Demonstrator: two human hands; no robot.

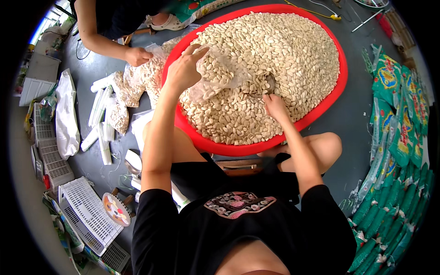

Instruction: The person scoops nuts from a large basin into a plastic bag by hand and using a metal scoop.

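Observation:
A large red plastic tub is heaped with pale, flat seeds, possibly white pumpkin seeds. Over the tub's left side, my left hand grips the edge of a clear plastic bag, which lies on the heap with seeds inside. My right hand is closed around the handle of a metal scoop in the middle of the heap. Seeds fill part of the scoop, close to the bag's right end. How far the scoop reaches into the bag, I cannot tell.
Another person's hand holds a filled clear bag left of the tub. Filled bags and rolled plastic bags lie on the floor. White plastic baskets stand lower left. Green printed bags are piled at right.

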